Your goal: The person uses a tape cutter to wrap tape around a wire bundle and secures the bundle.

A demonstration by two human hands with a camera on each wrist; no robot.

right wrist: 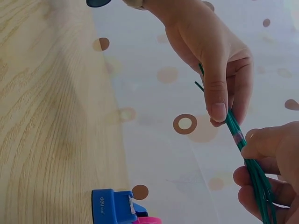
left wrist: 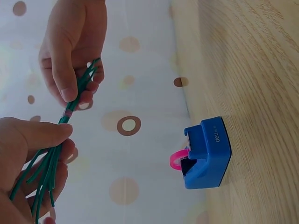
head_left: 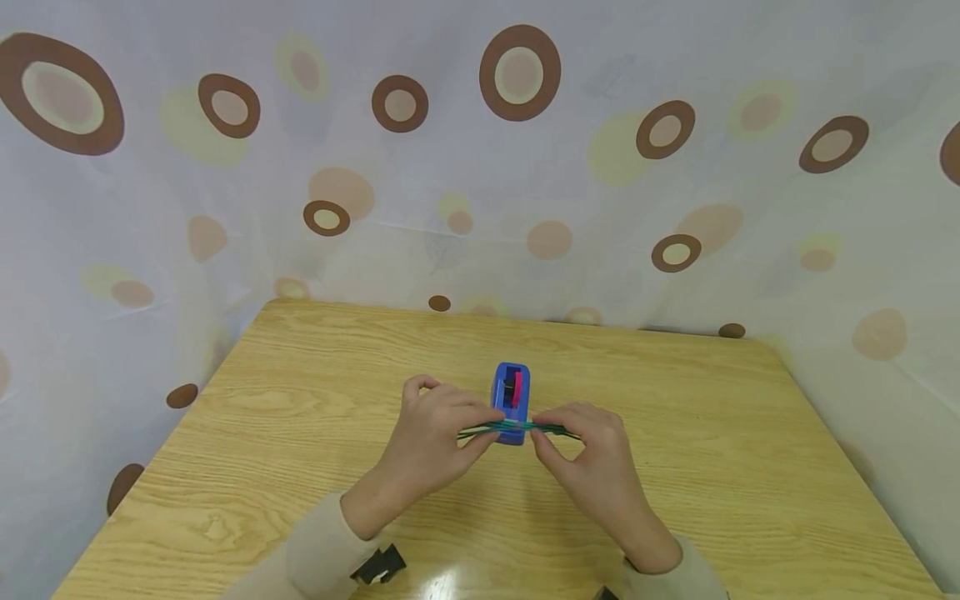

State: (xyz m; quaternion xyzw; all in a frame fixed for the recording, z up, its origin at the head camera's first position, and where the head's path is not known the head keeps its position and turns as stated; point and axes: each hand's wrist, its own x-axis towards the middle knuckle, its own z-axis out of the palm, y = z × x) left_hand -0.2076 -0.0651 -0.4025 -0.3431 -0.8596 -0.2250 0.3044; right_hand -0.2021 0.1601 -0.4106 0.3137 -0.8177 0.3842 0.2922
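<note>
A bundle of thin green strips [left wrist: 50,169] is stretched between both hands, its ends fanned out and its middle gathered by a shiny, see-through band [left wrist: 68,113]. My left hand [head_left: 431,429] pinches the bundle on one side of that band, thumb against fingers. On the other side my right hand [head_left: 596,446] pinches it the same way. Just beyond the hands, a blue tape dispenser [left wrist: 212,149] stands on the table with a pink tape roll [left wrist: 177,159] in it. In the head view the bundle crosses in front of the dispenser's near end.
The wooden table [head_left: 675,400] has a pale wood-grain top. Behind it and at both sides hangs a white sheet [head_left: 525,192] printed with brown rings and pale dots. A black strap piece [head_left: 378,565] shows by the left sleeve.
</note>
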